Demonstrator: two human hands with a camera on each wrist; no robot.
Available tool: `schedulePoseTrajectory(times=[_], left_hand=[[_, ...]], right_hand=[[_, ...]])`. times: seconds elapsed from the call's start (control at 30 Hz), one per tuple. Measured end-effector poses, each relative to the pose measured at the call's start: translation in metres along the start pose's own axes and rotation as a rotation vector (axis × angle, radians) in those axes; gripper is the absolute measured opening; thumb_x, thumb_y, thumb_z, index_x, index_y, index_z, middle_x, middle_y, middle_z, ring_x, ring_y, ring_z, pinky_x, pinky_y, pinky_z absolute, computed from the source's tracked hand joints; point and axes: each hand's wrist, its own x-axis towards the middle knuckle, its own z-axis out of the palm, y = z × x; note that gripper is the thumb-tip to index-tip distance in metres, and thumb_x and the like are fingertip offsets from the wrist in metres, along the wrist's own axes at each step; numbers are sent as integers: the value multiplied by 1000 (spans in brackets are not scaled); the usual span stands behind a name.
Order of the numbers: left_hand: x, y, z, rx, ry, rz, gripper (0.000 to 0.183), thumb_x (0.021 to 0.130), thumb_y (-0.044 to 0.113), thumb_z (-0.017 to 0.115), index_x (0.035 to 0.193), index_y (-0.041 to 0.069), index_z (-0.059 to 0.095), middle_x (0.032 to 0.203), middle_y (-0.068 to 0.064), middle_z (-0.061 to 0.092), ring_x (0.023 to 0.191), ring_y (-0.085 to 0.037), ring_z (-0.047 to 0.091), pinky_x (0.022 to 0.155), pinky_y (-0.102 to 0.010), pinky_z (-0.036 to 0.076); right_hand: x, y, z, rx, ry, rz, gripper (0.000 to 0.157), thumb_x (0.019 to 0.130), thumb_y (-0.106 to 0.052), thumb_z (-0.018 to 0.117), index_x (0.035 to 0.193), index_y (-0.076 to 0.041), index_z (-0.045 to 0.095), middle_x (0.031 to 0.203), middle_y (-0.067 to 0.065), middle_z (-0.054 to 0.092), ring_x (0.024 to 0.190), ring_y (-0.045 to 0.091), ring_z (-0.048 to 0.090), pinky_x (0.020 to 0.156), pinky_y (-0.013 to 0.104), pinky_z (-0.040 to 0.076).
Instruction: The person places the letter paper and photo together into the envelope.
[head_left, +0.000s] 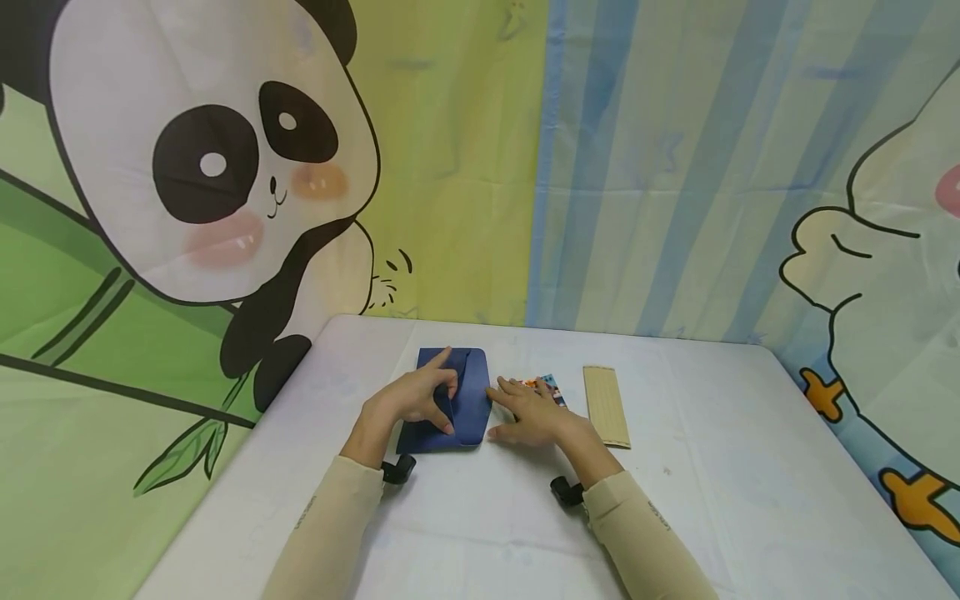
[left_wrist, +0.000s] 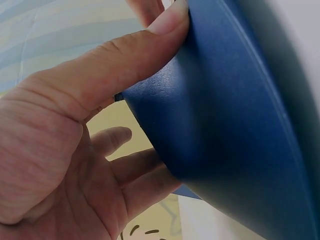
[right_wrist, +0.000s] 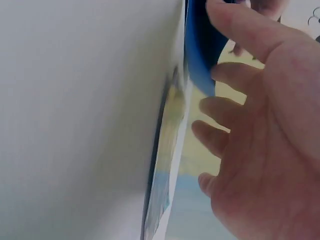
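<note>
A dark blue envelope (head_left: 473, 396) lies on the white table, its rounded flap spread toward the right. My left hand (head_left: 415, 397) is over its left part, thumb and fingers bent in a wide C. In the left wrist view the thumb (left_wrist: 167, 19) lies against the blue paper (left_wrist: 215, 115), while other fingers reach behind its edge. My right hand (head_left: 534, 414) is beside the flap's right edge with fingers spread and slightly bent. Thumb and index finger reach the blue flap (right_wrist: 200, 75) in the right wrist view; firm contact is unclear. A colourful card (head_left: 553, 389) is partly hidden behind this hand.
A flat tan slatted piece (head_left: 607, 407) lies right of the card. The white table (head_left: 480, 525) meets a printed cloth backdrop (head_left: 465, 208) behind and at both sides. Each wrist carries a small black camera (head_left: 399, 469).
</note>
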Motion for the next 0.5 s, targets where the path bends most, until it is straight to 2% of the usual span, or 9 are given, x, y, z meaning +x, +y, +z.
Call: schedulePoseTrajectory(times=[0.13, 0.3, 0.5], left_hand=[[-1, 1, -1, -9, 5, 12, 52, 63, 29, 102, 90, 25, 58, 177, -6, 3, 120, -34, 57, 88, -43, 49], [-2, 2, -1, -12, 6, 27, 51, 63, 28, 102, 90, 24, 58, 177, -6, 3, 121, -33, 58, 85, -41, 48], [-3, 1, 0, -24, 4, 25, 51, 63, 26, 102, 90, 24, 58, 177, -3, 2, 126, -34, 55, 88, -42, 48]], right_hand=[[-4, 11, -7, 62, 25, 33, 82, 100, -47, 66, 165, -16, 27, 173, 17, 21, 160, 38, 18, 124, 69, 1], [-9, 28, -14, 90, 53, 94, 83, 99, -30, 69, 165, -9, 23, 172, 23, 21, 159, 42, 18, 122, 71, -2], [-14, 41, -18, 47, 78, 150, 99, 90, -33, 80, 165, -6, 22, 169, 25, 28, 155, 48, 26, 122, 72, 6]])
